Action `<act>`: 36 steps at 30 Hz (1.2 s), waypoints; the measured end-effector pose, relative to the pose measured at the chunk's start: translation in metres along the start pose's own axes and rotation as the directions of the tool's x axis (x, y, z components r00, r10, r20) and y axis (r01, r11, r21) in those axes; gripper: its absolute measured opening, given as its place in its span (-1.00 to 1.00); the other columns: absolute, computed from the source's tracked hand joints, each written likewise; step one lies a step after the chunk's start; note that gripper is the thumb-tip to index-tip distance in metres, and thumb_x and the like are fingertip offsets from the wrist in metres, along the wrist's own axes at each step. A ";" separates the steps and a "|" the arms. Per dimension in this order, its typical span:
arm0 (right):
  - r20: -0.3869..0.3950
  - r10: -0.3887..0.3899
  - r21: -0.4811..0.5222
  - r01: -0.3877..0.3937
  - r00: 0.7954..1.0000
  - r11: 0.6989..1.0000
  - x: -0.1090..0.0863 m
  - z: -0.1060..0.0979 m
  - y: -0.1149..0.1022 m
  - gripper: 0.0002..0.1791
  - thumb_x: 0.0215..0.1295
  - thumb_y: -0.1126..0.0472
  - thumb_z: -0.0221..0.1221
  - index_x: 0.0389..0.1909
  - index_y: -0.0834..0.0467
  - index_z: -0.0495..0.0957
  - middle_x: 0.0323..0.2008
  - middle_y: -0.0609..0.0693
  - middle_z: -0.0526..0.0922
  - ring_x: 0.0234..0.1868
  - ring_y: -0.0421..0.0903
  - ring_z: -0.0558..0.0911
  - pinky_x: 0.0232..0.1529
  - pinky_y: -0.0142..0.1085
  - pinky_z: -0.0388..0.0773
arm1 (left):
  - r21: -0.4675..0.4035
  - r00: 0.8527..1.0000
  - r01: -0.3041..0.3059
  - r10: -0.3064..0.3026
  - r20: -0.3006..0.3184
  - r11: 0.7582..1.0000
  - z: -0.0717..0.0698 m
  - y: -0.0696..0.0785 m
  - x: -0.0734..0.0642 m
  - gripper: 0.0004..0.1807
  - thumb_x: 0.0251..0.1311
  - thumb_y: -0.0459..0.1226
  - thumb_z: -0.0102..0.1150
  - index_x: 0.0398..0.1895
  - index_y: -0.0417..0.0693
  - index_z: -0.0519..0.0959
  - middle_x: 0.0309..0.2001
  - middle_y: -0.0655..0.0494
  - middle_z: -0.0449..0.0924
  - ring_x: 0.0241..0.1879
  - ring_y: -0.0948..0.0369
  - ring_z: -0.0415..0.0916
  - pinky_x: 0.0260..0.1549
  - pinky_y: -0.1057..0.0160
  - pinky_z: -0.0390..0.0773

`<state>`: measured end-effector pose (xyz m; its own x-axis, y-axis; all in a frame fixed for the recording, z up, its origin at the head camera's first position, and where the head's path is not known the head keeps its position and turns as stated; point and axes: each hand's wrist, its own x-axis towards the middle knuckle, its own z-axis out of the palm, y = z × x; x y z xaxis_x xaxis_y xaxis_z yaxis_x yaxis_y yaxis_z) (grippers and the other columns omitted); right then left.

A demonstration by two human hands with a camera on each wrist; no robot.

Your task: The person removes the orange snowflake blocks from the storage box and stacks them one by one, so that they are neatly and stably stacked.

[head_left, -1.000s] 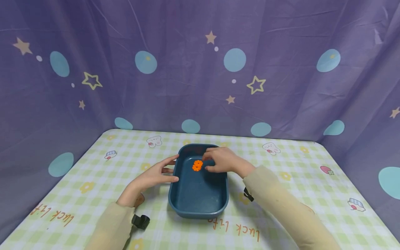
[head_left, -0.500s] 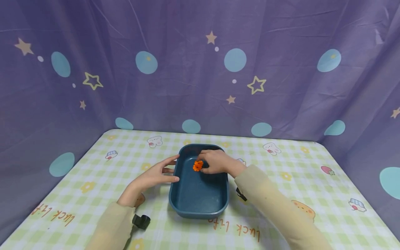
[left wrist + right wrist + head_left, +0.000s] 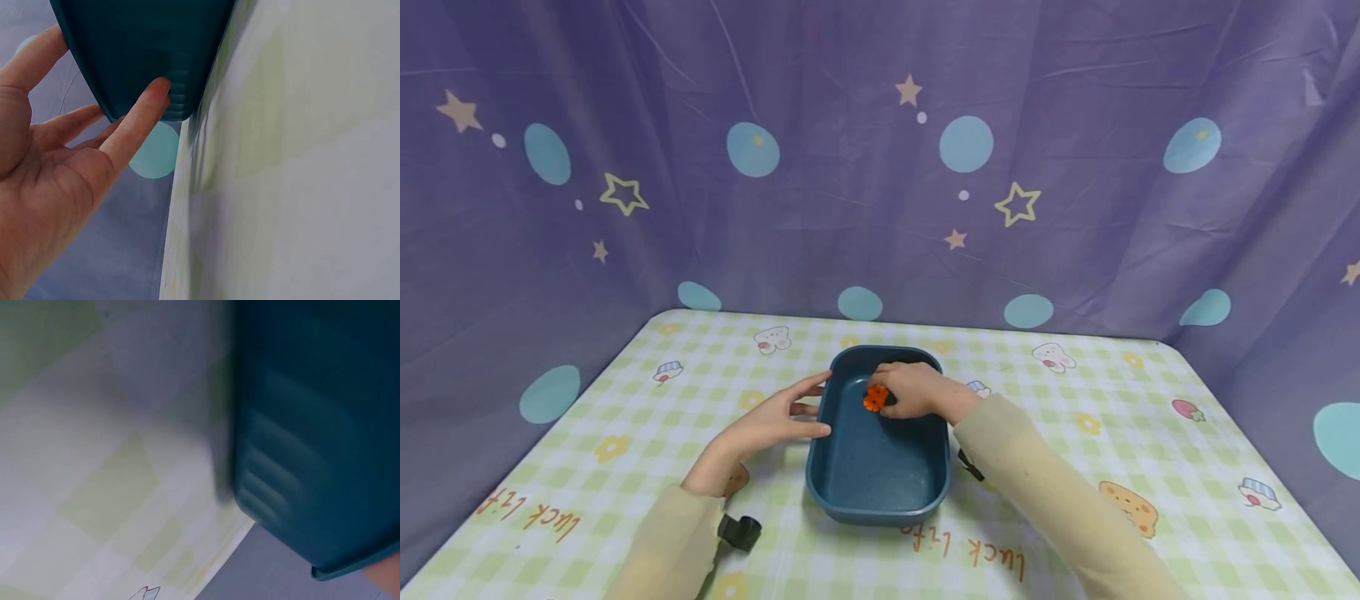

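Observation:
A dark teal plastic bin [image 3: 880, 475] stands on the table, its long side running away from me. Inside, toward the far half, are small orange flower-shaped pieces [image 3: 874, 400]. My right hand [image 3: 917, 390] reaches over the bin's right rim and pinches the orange pieces between thumb and fingers; the fingertips partly cover them. Spread along the outside of the left wall, my left hand [image 3: 778, 417] touches the bin with nearly straight fingers. In the left wrist view these fingers [image 3: 134, 128] lie against the bin's outer wall [image 3: 144, 50]. The right wrist view shows mostly outer wall [image 3: 319, 437].
A green-and-white checked tablecloth [image 3: 700, 400] with printed bunnies, flowers and lettering covers the table. Behind it hangs a purple curtain [image 3: 865, 242] with stars and blue ovals. A black wrist strap [image 3: 740, 533] shows at the left sleeve.
My right hand has moved left and lower into the bin, and its fingers have closed on the orange flower-shaped pieces. The left hand and the bin have stayed in place.

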<state>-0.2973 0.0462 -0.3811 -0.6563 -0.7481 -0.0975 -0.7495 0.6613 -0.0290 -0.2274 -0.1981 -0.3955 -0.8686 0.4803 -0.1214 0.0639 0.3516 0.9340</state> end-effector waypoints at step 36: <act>-0.075 -0.011 -0.068 0.006 0.997 0.998 0.004 0.002 -0.003 -0.71 0.04 0.18 0.30 -0.15 -0.02 0.63 -0.25 -0.10 0.56 -0.27 -0.17 0.53 -0.17 -0.34 0.52 | -0.003 1.000 0.001 -0.001 -0.001 1.000 -0.001 0.000 0.000 -0.15 0.10 -0.18 0.23 0.40 0.30 -0.02 0.37 -0.09 -0.03 0.25 -0.11 0.16 -0.06 0.12 0.50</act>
<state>-0.2974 0.0411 -0.3837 -0.6527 -0.7573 -0.0228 -0.7575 0.6517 0.0379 -0.2273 -0.1988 -0.3951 -0.8693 0.4789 -0.1222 0.0614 0.3499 0.9348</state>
